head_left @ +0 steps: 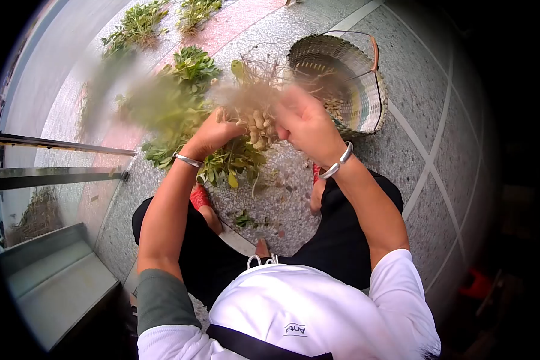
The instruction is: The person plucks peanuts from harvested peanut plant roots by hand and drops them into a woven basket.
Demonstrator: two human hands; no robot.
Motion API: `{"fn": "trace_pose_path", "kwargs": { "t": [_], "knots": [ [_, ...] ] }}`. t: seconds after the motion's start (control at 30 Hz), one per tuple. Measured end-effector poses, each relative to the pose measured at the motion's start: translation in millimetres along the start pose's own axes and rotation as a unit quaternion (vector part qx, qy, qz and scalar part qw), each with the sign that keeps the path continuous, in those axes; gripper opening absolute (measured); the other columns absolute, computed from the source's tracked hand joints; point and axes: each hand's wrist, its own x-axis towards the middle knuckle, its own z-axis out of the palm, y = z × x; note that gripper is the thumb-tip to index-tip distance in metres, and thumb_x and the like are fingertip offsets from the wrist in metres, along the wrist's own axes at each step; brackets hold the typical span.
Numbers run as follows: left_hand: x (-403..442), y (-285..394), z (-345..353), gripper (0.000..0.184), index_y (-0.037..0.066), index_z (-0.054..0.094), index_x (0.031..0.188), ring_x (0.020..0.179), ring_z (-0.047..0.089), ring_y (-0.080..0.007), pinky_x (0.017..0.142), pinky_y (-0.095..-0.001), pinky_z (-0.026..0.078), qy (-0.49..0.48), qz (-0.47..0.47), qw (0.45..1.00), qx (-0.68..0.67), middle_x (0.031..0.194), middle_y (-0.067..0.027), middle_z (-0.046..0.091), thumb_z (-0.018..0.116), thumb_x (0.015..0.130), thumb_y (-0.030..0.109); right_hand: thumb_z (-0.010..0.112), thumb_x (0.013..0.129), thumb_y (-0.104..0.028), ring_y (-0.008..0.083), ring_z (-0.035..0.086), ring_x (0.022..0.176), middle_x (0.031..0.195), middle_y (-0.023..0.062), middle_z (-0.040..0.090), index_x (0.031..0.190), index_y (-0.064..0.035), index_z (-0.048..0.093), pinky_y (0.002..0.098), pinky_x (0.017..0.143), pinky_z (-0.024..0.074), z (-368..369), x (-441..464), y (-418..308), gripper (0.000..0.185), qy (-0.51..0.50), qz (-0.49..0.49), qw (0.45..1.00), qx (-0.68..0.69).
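A leafy peanut plant [162, 105] is held up in front of me, its leaves to the left and its roots to the right, partly blurred. My left hand [218, 130] is closed round its stems near the root end. Clusters of pale peanut pods [260, 127] hang from the roots between my two hands. My right hand [306, 123] is beside the pods with its fingers bent in; what its fingertips hold is too blurred to make out. Just beyond it stands a woven basket [375, 99] with peanuts [334, 108] inside.
More leafy plants [139, 25] lie on the speckled floor [426, 198] at the upper left. A glass door frame [60, 175] and a grey ledge [60, 288] are on the left. Loose leaves [243, 219] lie between my feet. The basket's handle [375, 54] rises at its rim.
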Motion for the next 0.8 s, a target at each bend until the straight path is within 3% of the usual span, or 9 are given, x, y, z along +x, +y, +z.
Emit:
{"fn": "trace_pose_path", "kwargs": {
  "t": [0.07,0.23,0.37,0.43,0.47,0.53,0.6,0.73,0.8],
  "knots": [
    [1,0,2,0.028,0.004,0.061,0.099,0.100,0.048,-0.0301,0.088,-0.0352,0.039,0.016,0.022,1.000,-0.002,0.109,-0.0176,0.052,0.058,0.073,0.015,0.051,0.089,-0.011,0.0059,0.047,0.050,0.059,0.0018,0.052,0.082,-0.0045,0.045,0.0215,0.043,0.0349,-2,-8,-15,0.011,-0.024,0.083,0.995,0.049],
    [3,-2,4,0.025,0.002,0.059,0.098,0.102,0.048,-0.0288,0.089,-0.0353,0.039,0.058,0.068,0.996,0.009,0.108,-0.0191,0.054,0.055,0.075,0.011,0.049,0.091,-0.013,0.0044,0.042,0.045,0.057,0.0012,0.051,0.086,-0.0054,0.044,0.0195,0.042,0.0317,2,-15,-20,0.010,-0.038,0.148,0.983,0.099],
    [3,-3,5,0.022,0.001,0.058,0.098,0.103,0.048,-0.0277,0.089,-0.0353,0.040,0.094,0.097,0.991,0.011,0.108,-0.0203,0.056,0.052,0.078,0.008,0.048,0.092,-0.013,0.0035,0.038,0.044,0.056,0.0008,0.049,0.086,-0.0055,0.042,0.0179,0.042,0.0294,16,-20,-11,0.012,0.036,0.018,0.999,0.015],
    [9,-5,-5,0.024,-0.002,0.055,0.098,0.088,0.052,-0.0178,0.082,-0.0298,0.041,0.074,0.029,0.997,-0.005,0.100,-0.0122,0.059,0.049,0.076,0.005,0.048,0.092,-0.014,0.0031,0.036,0.044,0.056,0.0007,0.048,0.086,-0.0060,0.042,0.0179,0.040,0.0285,17,-32,-28,0.012,0.021,0.019,0.996,0.084],
    [7,-3,-17,0.025,-0.002,0.055,0.095,0.083,0.051,-0.0148,0.076,-0.0278,0.042,0.127,-0.094,0.980,-0.120,0.093,-0.0049,0.058,0.049,0.072,0.003,0.048,0.092,-0.014,0.0030,0.036,0.044,0.056,0.0006,0.047,0.086,-0.0062,0.042,0.0178,0.040,0.0281,13,-36,-41,0.012,0.007,0.007,0.993,0.115],
    [5,-12,-35,0.027,0.001,0.055,0.097,0.079,0.049,-0.0122,0.071,-0.0256,0.040,0.161,-0.035,0.968,-0.189,0.088,-0.0030,0.056,0.051,0.071,0.003,0.048,0.092,-0.014,0.0028,0.034,0.043,0.057,0.0010,0.048,0.087,-0.0074,0.043,0.0175,0.037,0.0263,-2,-47,-66,0.010,-0.010,0.010,0.993,0.115],
    [8,-38,-40,0.025,0.001,0.056,0.096,0.080,0.050,-0.0127,0.072,-0.0261,0.041,0.225,-0.029,0.951,-0.212,0.089,-0.0028,0.057,0.052,0.071,0.004,0.048,0.092,-0.013,0.0032,0.035,0.041,0.059,0.0024,0.049,0.089,-0.0081,0.043,0.0171,0.034,0.0252,-17,-39,-62,0.007,-0.038,0.053,0.979,0.195],
    [6,-23,-33,0.033,0.001,0.056,0.102,0.082,0.051,-0.0147,0.076,-0.0294,0.042,0.231,-0.033,0.949,-0.211,0.094,-0.0033,0.058,0.058,0.070,0.004,0.043,0.088,-0.014,0.0110,0.051,0.056,0.076,0.0070,0.055,0.097,-0.0050,0.045,0.0201,0.039,0.0348,-22,-20,-46,0.013,-0.078,0.078,0.943,0.314],
    [11,-28,-32,0.031,0.002,0.057,0.100,0.081,0.051,-0.0141,0.075,-0.0288,0.042,0.202,-0.016,0.954,-0.223,0.092,-0.0025,0.058,0.059,0.070,0.004,0.045,0.089,-0.018,0.0112,0.051,0.059,0.078,0.0068,0.054,0.095,-0.0043,0.047,0.0200,0.041,0.0359,-19,-16,-42,0.015,-0.072,0.078,0.934,0.342]
  ]
}}
